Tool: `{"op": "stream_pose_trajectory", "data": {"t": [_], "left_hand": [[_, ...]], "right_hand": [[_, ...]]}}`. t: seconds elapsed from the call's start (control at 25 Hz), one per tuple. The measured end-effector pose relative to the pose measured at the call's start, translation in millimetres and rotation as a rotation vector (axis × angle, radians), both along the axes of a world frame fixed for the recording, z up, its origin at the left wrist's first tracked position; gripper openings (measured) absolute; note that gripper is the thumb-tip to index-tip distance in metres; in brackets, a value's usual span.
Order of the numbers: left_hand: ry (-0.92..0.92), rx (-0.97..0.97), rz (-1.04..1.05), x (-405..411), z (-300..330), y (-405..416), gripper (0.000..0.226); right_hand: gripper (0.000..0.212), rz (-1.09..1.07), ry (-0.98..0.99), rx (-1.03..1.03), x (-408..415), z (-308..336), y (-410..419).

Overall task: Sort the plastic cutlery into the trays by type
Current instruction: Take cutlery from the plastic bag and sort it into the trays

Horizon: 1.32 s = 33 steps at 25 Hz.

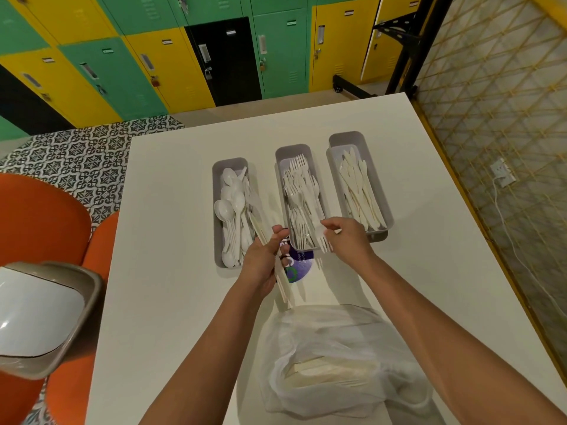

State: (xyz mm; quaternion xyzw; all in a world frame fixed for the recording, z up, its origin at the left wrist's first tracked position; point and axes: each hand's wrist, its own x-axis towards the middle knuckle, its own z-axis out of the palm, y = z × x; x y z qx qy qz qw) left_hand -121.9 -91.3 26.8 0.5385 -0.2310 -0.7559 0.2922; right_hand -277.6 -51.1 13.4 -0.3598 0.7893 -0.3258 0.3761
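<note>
Head view. The white desk (pixel 171 210) in front of you carries three grey trays side by side, their long sides running away from you. A clear plastic bag (pixel 337 357) lies on the near part of the desk, between your forearms, with pale flat items inside that cannot be identified. The left tray (pixel 216 210) holds white spoons (pixel 233 207); the middle tray (pixel 281 154) holds white forks (pixel 299 194); the right tray (pixel 362 139) holds pale knives (pixel 359 191). A round purple sticker (pixel 299 265) sits on the desk, partly under the near end of the middle tray.

Your left hand (pixel 260 262) is curled around a bundle of long pale utensils (pixel 283 286), held above the desk at the near end of the left tray; their type cannot be told. Your right hand (pixel 346 240) pinches a single white fork (pixel 323 240) between thumb and fingers, tines pointing toward you, over the near end of the middle tray.
</note>
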Motion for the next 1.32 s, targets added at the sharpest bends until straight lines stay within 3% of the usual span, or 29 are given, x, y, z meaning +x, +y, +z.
{"op": "stream_pose_trajectory", "data": {"t": [0.52, 0.72, 0.76, 0.92, 1.04, 1.2, 1.32], "left_hand": [[-0.084, -0.02, -0.184, 4.0, -11.6, 1.6, 0.019], [-0.117, -0.039, -0.217, 3.8, -11.9, 3.5, 0.021], [-0.12, -0.047, -0.224, 3.5, -13.0, 3.8, 0.022], [-0.172, -0.057, -0.313, -2.4, -13.2, 7.7, 0.021], [-0.184, -0.058, -0.37, -4.8, -11.7, 9.2, 0.025], [-0.089, 0.043, -0.289, -2.2, -13.7, 7.4, 0.02], [0.008, 0.114, -0.137, -1.7, -12.3, 8.0, 0.029]], "right_hand": [[0.027, 0.033, 0.155, 0.026, -5.3, -15.4, -54.8], [0.035, 0.142, 0.461, 0.034, 10.2, -3.3, -41.1], [0.033, 0.154, 0.421, 0.017, 15.6, -2.8, -38.4], [0.02, 0.191, -0.119, 0.042, 38.3, 1.7, -30.3], [0.032, 0.113, -0.111, 0.068, 43.7, 2.0, -32.7], [0.017, -0.076, -0.224, 0.047, 34.3, 2.4, -40.0], [0.02, -0.034, -0.06, 0.05, 24.9, 0.0, -41.4]]}}
